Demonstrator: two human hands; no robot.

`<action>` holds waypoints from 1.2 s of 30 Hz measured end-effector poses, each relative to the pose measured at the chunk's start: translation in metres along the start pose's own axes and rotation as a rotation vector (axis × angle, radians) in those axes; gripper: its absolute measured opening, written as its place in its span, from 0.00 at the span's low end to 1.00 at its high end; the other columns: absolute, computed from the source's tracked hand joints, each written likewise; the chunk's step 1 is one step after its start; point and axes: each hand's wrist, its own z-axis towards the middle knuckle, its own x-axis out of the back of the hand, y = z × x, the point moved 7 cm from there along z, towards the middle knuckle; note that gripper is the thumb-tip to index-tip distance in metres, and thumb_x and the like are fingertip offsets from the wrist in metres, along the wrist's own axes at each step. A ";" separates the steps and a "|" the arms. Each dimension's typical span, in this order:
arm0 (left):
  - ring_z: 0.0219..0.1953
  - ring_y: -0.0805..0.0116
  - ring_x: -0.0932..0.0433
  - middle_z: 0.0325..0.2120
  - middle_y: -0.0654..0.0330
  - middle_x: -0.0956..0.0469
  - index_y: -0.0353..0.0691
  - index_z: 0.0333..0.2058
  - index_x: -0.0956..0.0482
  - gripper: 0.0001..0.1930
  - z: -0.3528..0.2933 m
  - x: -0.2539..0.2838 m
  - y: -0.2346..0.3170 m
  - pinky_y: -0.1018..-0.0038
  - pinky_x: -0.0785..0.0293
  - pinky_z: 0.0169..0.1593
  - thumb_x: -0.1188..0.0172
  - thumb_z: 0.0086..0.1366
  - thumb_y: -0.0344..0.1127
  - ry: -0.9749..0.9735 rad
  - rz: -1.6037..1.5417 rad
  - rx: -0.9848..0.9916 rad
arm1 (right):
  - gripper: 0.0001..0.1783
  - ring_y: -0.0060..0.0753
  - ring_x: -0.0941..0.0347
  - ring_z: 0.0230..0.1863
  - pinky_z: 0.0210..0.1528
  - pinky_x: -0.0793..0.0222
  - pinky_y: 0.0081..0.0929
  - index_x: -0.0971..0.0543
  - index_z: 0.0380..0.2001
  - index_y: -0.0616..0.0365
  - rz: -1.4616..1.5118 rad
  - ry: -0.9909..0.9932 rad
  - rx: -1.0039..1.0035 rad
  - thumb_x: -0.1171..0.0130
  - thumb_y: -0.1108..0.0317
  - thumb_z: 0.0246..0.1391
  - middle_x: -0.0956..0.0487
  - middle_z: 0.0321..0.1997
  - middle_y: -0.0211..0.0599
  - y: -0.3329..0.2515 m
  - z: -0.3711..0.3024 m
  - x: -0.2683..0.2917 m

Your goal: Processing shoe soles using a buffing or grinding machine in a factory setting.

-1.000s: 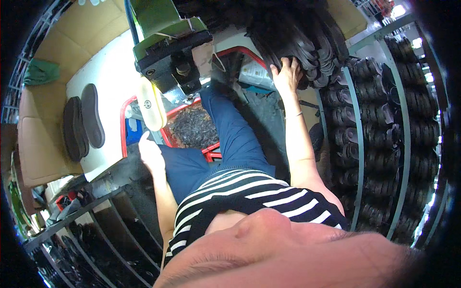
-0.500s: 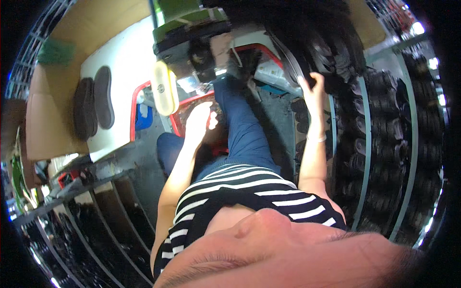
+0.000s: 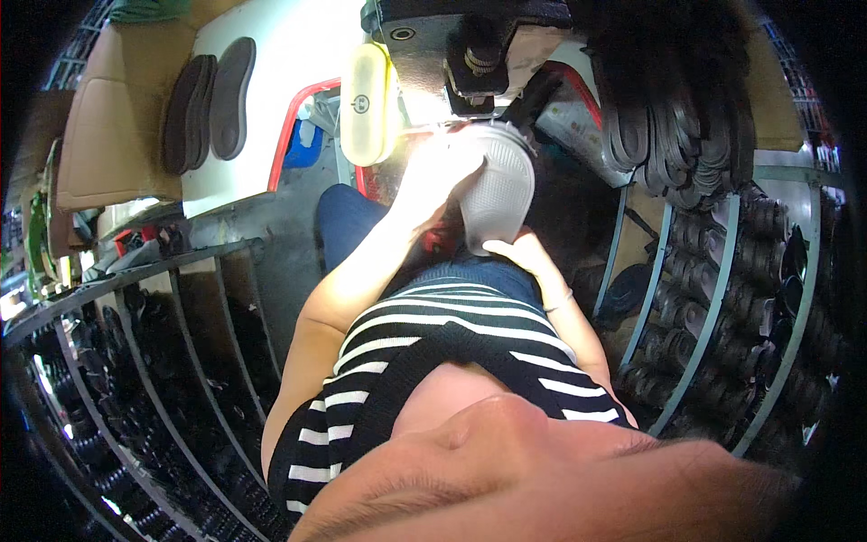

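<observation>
Crowded workshop space surrounds a white counter (image 3: 271, 81) at the far left, with a red-edged opening beside it and grey floor below.

At the centre far, a pale grey shoe sole (image 3: 499, 185) with a fine dotted tread is held up under the dark head of a machine (image 3: 470, 45), its tread facing the camera. A cream-coloured oval lamp housing (image 3: 366, 104) hangs just left of the machine and throws strong light on the sole.

Two dark insoles (image 3: 212, 108) lie side by side on the counter, well apart from the sole. A tan cardboard sheet (image 3: 113, 135) lies left of them. Right of the machine hangs a dense bunch of black soles (image 3: 686, 135), and farther right a metal rack (image 3: 713, 298) with curved bars is filled with dark shoes. A similar rack (image 3: 144, 361) of dark shoes runs along the near left. The person's striped shirt and blue trousers fill the middle near part, and the face blocks the lower edge.

The left hand (image 3: 442, 172) lies on the sole's left edge, fingers curled round it, washed out by the glare. The right hand (image 3: 524, 253) supports the sole's near end from below, fingers bent up against it.
</observation>
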 end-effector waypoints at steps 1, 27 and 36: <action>0.40 0.73 0.28 0.39 0.59 0.26 0.31 0.43 0.28 0.17 0.006 -0.007 0.013 0.78 0.32 0.47 0.40 0.56 0.30 0.001 -0.185 -0.004 | 0.24 0.35 0.24 0.40 0.44 0.31 0.28 0.22 0.39 0.65 0.004 0.007 -0.003 0.34 0.58 0.43 0.20 0.36 0.46 0.007 0.005 -0.004; 0.32 0.64 0.22 0.33 0.52 0.23 0.27 0.46 0.32 0.17 -0.035 0.055 -0.013 0.70 0.24 0.38 0.50 0.65 0.37 -0.051 -0.029 0.147 | 0.16 0.18 0.37 0.37 0.42 0.42 0.15 0.27 0.42 0.61 0.413 0.459 0.356 0.42 0.69 0.49 0.30 0.37 0.25 -0.083 0.027 0.190; 0.30 0.60 0.21 0.35 0.47 0.24 0.28 0.46 0.33 0.22 -0.067 0.101 -0.015 0.68 0.22 0.33 0.47 0.62 0.41 -0.004 -0.256 0.170 | 0.12 0.16 0.34 0.31 0.38 0.38 0.13 0.25 0.39 0.62 0.076 0.363 0.463 0.42 0.74 0.48 0.26 0.32 0.26 -0.177 0.035 0.138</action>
